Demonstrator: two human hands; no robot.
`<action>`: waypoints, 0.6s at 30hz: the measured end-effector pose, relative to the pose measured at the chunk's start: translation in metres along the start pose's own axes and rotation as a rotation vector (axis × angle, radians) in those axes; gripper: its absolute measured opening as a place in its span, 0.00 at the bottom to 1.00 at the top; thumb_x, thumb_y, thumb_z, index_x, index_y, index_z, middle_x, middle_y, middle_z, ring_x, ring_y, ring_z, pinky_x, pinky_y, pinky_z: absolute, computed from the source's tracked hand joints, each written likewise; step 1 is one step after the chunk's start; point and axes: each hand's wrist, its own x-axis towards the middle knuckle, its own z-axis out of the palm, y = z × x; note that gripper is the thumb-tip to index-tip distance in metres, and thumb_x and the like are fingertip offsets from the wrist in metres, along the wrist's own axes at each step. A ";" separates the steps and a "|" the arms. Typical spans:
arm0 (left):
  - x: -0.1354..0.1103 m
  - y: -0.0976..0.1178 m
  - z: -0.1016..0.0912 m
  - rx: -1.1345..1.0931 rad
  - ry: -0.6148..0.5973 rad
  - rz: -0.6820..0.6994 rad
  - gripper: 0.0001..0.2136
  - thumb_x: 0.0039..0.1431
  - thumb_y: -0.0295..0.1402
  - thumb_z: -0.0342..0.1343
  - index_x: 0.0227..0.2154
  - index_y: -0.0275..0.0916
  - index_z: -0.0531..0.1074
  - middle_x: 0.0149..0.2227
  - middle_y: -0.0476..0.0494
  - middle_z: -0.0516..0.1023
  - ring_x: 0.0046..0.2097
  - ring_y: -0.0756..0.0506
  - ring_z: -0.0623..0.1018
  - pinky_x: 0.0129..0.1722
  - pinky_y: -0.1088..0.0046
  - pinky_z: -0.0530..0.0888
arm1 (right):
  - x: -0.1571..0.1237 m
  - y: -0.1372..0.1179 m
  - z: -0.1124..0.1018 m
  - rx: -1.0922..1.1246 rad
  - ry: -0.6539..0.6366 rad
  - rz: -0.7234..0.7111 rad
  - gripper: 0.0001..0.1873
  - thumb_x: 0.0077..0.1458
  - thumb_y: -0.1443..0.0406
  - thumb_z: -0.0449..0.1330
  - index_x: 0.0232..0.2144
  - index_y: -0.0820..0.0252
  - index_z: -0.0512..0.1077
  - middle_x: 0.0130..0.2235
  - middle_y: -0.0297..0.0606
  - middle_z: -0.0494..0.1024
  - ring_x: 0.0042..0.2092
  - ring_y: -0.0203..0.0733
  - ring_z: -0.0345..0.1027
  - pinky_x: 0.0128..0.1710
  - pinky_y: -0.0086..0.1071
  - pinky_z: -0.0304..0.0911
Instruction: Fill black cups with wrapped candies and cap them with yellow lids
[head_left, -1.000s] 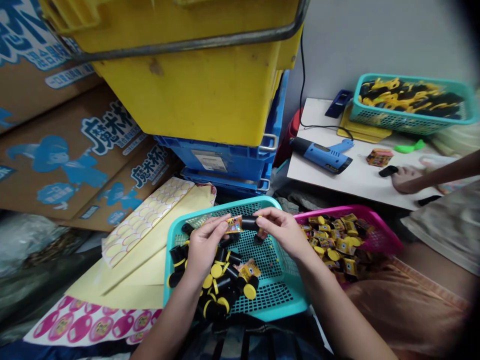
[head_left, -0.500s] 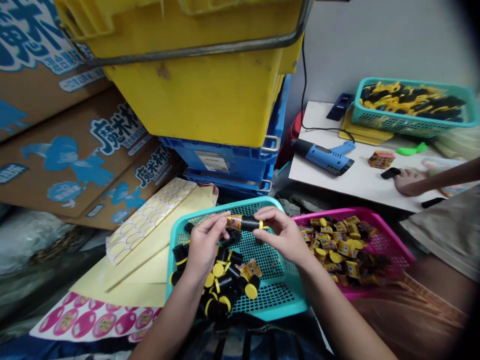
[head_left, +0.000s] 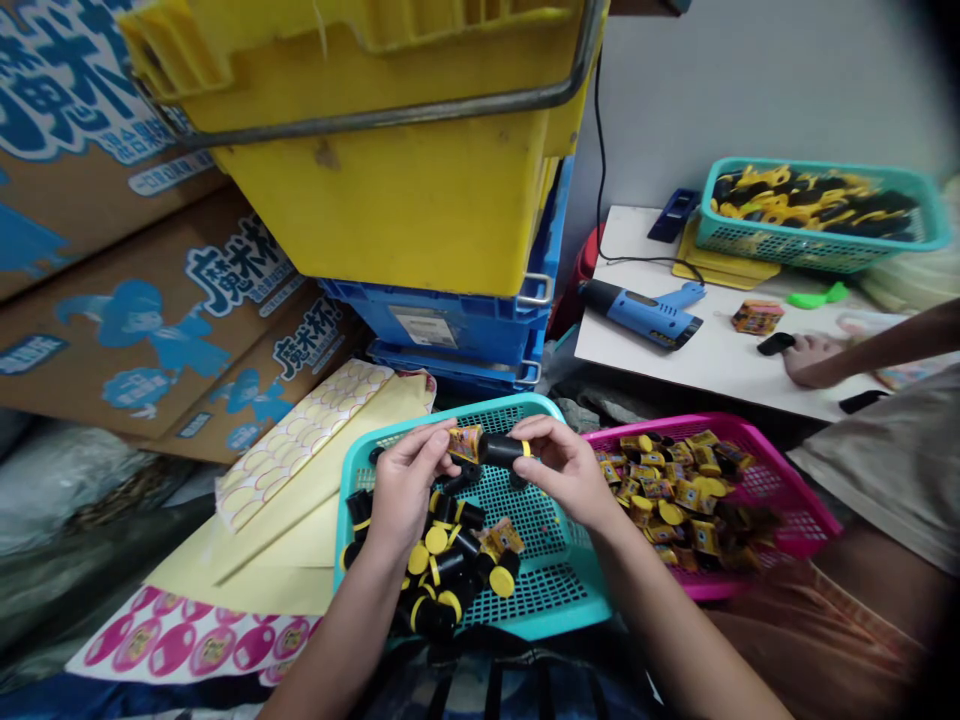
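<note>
A big yellow crate point(head_left: 390, 170) fills the view at twelve o'clock from your hands, resting on stacked blue crates point(head_left: 450, 325). Printed cardboard boxes point(head_left: 150, 300) lean at ten o'clock. At two o'clock a white worktop point(head_left: 712, 365) carries a teal basket of black and yellow parts point(head_left: 810, 250), a blue corded hand tool point(head_left: 645, 312) and a co-worker's hand point(head_left: 814, 355) lying flat by a small black piece.

Pale yellow sticker sheets point(head_left: 300, 450) lie at nine o'clock from your hands, with a pink sticker sheet point(head_left: 172, 640) at eight o'clock.

Directly under your hands sits the near teal basket point(head_left: 551, 610), with loose black tubes with yellow caps point(head_left: 442, 570) piled in its six o'clock corner. Touching it at three o'clock is a pink basket point(head_left: 675, 420) heaped with labelled pieces point(head_left: 675, 490).

Your left hand point(head_left: 401, 490) and right hand point(head_left: 570, 470) meet over the near teal basket, above its twelve o'clock rim. Between them you hold one black tube point(head_left: 501, 449) lying level. Your left fingers are closed on the end wrapped in an orange label point(head_left: 465, 442); your right fingers pinch the other end, by its yellow ring.
</note>
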 end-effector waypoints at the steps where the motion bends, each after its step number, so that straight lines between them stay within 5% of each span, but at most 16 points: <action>1: 0.000 0.000 0.000 -0.008 -0.007 -0.003 0.11 0.48 0.36 0.64 0.34 0.38 0.80 0.23 0.51 0.73 0.24 0.54 0.71 0.26 0.79 0.72 | 0.000 0.001 0.000 0.020 0.008 0.030 0.13 0.49 0.58 0.66 0.37 0.54 0.72 0.39 0.38 0.73 0.41 0.42 0.68 0.42 0.37 0.65; 7: -0.002 -0.003 -0.004 0.160 -0.032 0.144 0.09 0.51 0.35 0.62 0.35 0.40 0.80 0.35 0.47 0.75 0.25 0.55 0.72 0.29 0.77 0.73 | 0.003 -0.002 0.004 0.149 0.016 0.291 0.18 0.46 0.54 0.66 0.34 0.58 0.71 0.25 0.33 0.72 0.26 0.37 0.68 0.29 0.33 0.65; 11: -0.003 -0.002 -0.004 0.293 -0.085 0.201 0.09 0.53 0.36 0.60 0.37 0.43 0.80 0.40 0.46 0.74 0.26 0.54 0.73 0.29 0.74 0.75 | 0.005 -0.005 0.008 0.240 0.060 0.345 0.19 0.44 0.52 0.66 0.32 0.59 0.70 0.25 0.32 0.73 0.24 0.36 0.70 0.26 0.32 0.66; 18: -0.005 0.028 0.004 0.689 -0.195 0.452 0.10 0.48 0.32 0.64 0.36 0.46 0.79 0.47 0.43 0.73 0.48 0.42 0.74 0.48 0.66 0.72 | 0.002 -0.003 0.013 0.288 0.047 0.326 0.18 0.42 0.58 0.69 0.35 0.58 0.71 0.28 0.32 0.74 0.29 0.35 0.69 0.32 0.32 0.67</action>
